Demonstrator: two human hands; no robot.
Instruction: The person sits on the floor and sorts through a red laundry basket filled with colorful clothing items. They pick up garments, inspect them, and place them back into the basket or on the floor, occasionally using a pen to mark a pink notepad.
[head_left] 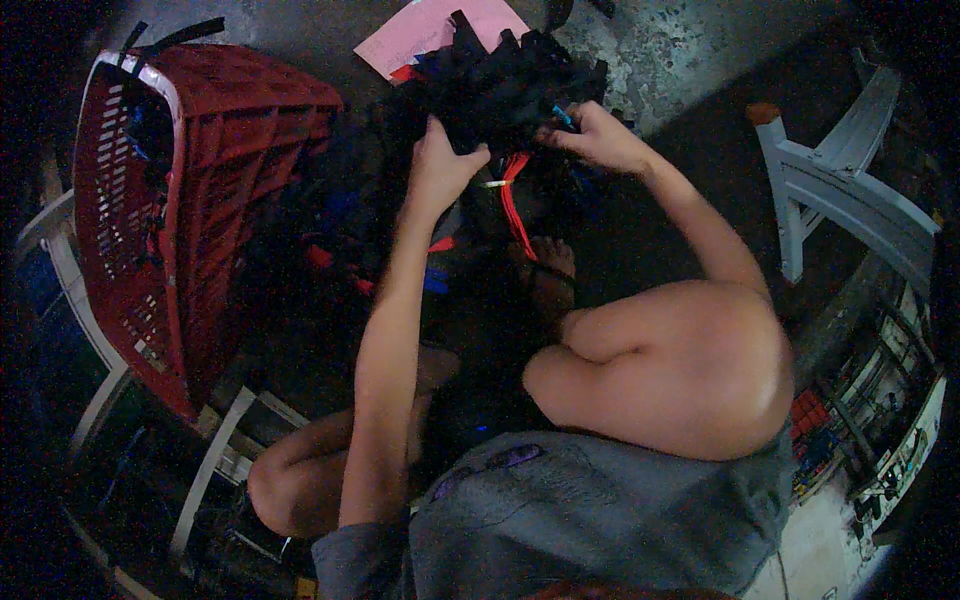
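A thick heap of black strips (500, 85), which look like fabric straps, lies before me on the floor. My left hand (440, 170) grips its near left side; the fingers sink into the dark pile and only the thumb side shows well. On the right of the heap, my right hand (597, 138) is closed at the strips with bent fingers. A small light-blue piece (563, 117) shows at its fingertips; its kind is unclear. Between the hands hangs a bunch of orange-red cords or strips (515, 210), crossed by a pale band (492, 184).
A red plastic basket (250, 110) lies tipped on its side at the left, dark items inside. Behind the heap is a pink sheet (390, 45). Pale plastic stool legs (820, 175) stand at the right. My bare foot (553, 270) is close to the orange-red bunch.
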